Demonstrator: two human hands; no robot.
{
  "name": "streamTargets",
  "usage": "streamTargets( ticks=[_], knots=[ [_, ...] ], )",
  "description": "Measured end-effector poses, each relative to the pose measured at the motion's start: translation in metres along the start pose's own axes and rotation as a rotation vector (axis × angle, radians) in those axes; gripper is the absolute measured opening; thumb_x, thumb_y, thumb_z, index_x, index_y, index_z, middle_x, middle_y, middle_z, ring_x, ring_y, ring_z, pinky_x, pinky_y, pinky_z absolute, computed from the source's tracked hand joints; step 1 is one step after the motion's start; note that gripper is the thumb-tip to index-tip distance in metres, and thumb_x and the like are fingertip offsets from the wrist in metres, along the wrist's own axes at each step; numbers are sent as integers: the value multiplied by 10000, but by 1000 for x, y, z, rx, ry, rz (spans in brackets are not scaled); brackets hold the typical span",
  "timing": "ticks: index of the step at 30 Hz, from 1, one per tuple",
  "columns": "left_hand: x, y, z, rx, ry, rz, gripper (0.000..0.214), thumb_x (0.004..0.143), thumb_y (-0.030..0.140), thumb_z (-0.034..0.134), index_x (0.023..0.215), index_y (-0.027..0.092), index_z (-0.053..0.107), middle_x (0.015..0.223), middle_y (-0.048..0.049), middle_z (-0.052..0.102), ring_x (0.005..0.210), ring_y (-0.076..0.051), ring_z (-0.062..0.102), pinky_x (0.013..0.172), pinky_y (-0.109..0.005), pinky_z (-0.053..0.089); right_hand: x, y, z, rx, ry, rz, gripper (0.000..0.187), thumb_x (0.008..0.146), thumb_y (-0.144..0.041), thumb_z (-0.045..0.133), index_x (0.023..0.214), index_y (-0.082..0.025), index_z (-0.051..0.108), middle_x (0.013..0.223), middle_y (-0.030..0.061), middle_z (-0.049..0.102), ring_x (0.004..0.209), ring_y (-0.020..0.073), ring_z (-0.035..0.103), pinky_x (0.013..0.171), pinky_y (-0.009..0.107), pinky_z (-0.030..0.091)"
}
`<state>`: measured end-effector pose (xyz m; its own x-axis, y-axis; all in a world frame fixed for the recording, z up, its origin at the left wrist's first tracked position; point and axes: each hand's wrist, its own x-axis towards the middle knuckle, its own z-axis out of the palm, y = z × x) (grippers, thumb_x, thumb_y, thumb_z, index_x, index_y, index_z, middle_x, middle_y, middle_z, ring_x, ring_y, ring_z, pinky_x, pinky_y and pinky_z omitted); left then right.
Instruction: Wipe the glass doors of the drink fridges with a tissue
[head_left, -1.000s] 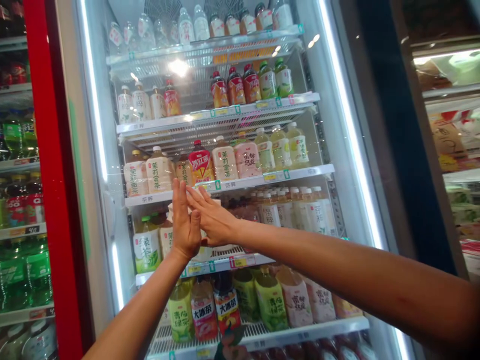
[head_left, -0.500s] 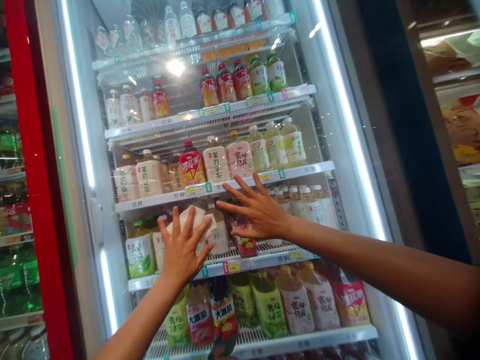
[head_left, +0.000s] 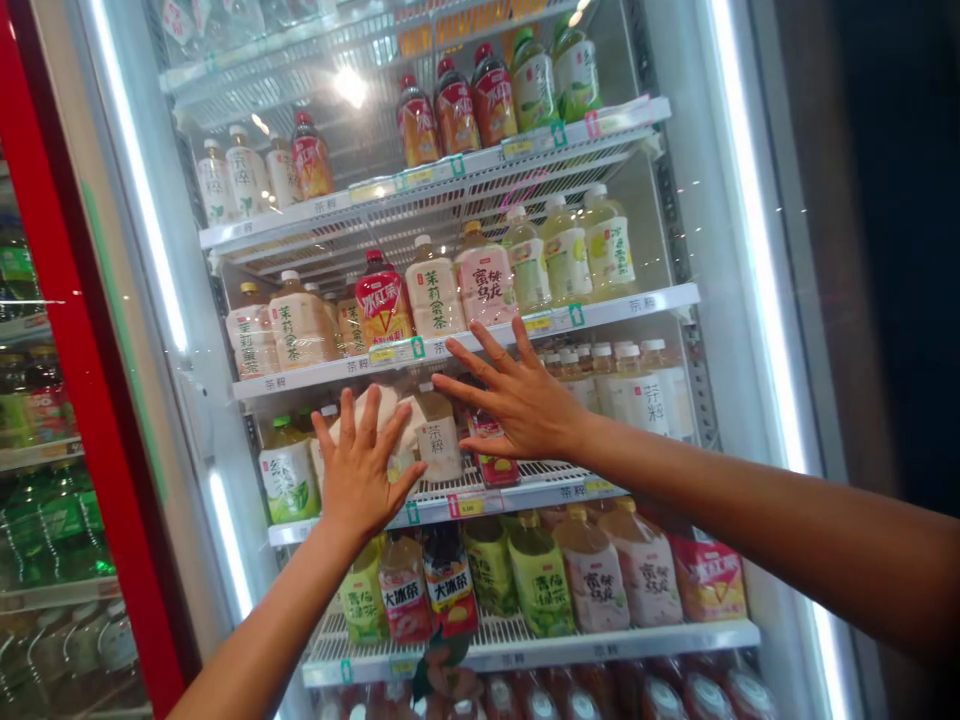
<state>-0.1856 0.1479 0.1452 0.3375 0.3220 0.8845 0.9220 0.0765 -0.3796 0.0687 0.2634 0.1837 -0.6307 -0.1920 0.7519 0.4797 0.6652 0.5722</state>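
My left hand lies against the glass door of a lit drinks cooler, fingers spread. Under its fingers a crumpled white cloth or tissue is pressed to the glass. To its right, my right hand is stretched flat on the same glass, fingers apart, with nothing visible in it. Behind the glass stand bottles on wire shelves. A pink-labelled bottle is just above my right hand, and a red-labelled bottle is partly hidden behind it. A green-capped bottle stands left of my left hand.
A bright light strip runs down the door's right side, another down its left. A red cooler frame stands at far left, with green bottles beyond it. Lower shelf edges carry price tags.
The view has shifted closer and lower, so the top shelf has mostly left the frame. Both hands stay spread on the glass, and the white cloth remains under my left fingers.
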Motion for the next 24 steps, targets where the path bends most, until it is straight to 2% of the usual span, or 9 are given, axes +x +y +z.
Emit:
streamTargets(
  ticks=[3, 5, 9, 11, 14, 17, 19, 22, 24],
  knots=[
    [24, 0, 0, -18, 38, -102, 779, 961, 590, 525, 1633, 423, 167, 1757, -35, 77, 1616, -395, -14, 1219, -794, -14, -1, -7, 2, -8, 8, 40, 1045, 885, -728, 593, 1649, -411, -46, 1741, -4, -88, 1606, 397, -19, 1235, 765, -50],
    [24, 7, 3, -26, 61, -136, 809, 949, 610, 535, 1637, 413, 158, 1757, -40, 62, 1614, -404, -30, 1211, -803, -25, -3, -16, 6, -17, 18, 104, 1057, 889, -733, 581, 1651, -395, -69, 1743, 11, -70, 1607, 396, -17, 1235, 763, -58],
    [-31, 25, 8, -20, 9, -28, 887, 922, 634, 566, 1650, 355, 142, 1758, -47, 9, 1615, -376, -72, 1252, -725, -75, -6, -40, 16, -34, 35, 255, 1069, 911, -711, 558, 1658, -320, -99, 1744, 61, -24, 1606, 389, -41, 1229, 768, -67],
    [-43, 23, 5, -17, -40, 50, 905, 917, 645, 567, 1653, 335, 138, 1758, -45, 12, 1618, -356, -63, 1275, -677, -77, -8, -51, 20, -41, 46, 315, 1074, 928, -686, 547, 1657, -262, -117, 1742, 92, -1, 1606, 380, -61, 1228, 766, -72],
    [-15, 5, -1, -25, -38, 13, 857, 937, 620, 551, 1645, 385, 129, 1758, -28, 37, 1618, -370, -31, 1258, -723, -53, -11, -61, 26, -65, 84, 359, 1036, 961, -644, 522, 1658, -212, -111, 1738, 115, 22, 1607, 363, -73, 1235, 757, -60],
    [13, -3, 0, -19, 23, -78, 814, 939, 620, 551, 1630, 434, 163, 1757, -20, 40, 1612, -402, -33, 1214, -790, -62, -12, -62, 29, -72, 111, 364, 1003, 970, -637, 510, 1661, -227, -91, 1736, 104, 35, 1610, 357, -50, 1241, 755, -34],
    [-1, 7, 6, -9, 37, -93, 850, 919, 644, 568, 1633, 422, 166, 1757, -26, 31, 1613, -395, -54, 1215, -782, -87, -13, -61, 30, -60, 120, 364, 1004, 966, -640, 512, 1660, -240, -93, 1736, 94, 36, 1612, 358, -28, 1242, 756, -26],
    [-51, 29, 15, 2, 23, -76, 921, 901, 677, 570, 1649, 359, 138, 1757, -51, 4, 1616, -365, -86, 1238, -730, -118, -14, -60, 29, -44, 120, 354, 1010, 962, -635, 520, 1659, -237, -93, 1735, 94, 21, 1611, 369, -20, 1235, 764, -39],
    [-69, 34, 15, -2, -5, -38, 926, 903, 701, 541, 1653, 340, 134, 1758, -55, 11, 1618, -345, -91, 1249, -701, -130, -14, -60, 28, -28, 116, 350, 1010, 962, -631, 523, 1658, -240, -97, 1735, 93, 14, 1610, 376, -19, 1228, 773, -46]
  ],
)
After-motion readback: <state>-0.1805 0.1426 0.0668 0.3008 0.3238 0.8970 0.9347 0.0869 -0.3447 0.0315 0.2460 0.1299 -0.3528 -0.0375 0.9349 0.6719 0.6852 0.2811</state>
